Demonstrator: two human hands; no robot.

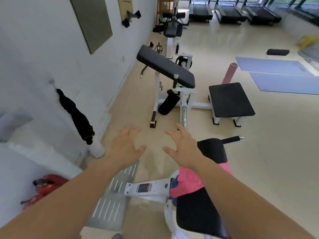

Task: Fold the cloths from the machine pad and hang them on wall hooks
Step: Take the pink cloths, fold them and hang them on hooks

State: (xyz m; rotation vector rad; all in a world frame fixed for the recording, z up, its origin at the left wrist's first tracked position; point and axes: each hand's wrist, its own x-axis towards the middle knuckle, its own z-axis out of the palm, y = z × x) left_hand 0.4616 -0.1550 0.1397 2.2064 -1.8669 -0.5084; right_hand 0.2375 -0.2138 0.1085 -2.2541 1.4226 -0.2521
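Observation:
A pink cloth (188, 182) lies on the black machine pad (198, 213) at the lower middle, partly under my right forearm. A bit of blue cloth (174, 184) shows at its left edge. A black cloth (76, 116) hangs from a wall hook (51, 81) on the white wall at the left. My left hand (125, 145) and my right hand (181, 146) are both stretched forward above the floor, fingers spread, holding nothing.
A white-framed machine with a black slanted pad (165, 68) and a black seat (231, 100) stands ahead. A metal foot plate (114, 195) lies below my left arm. A red object (46, 187) sits by the wall. Blue mats (276, 73) and treadmills (229, 12) are farther off.

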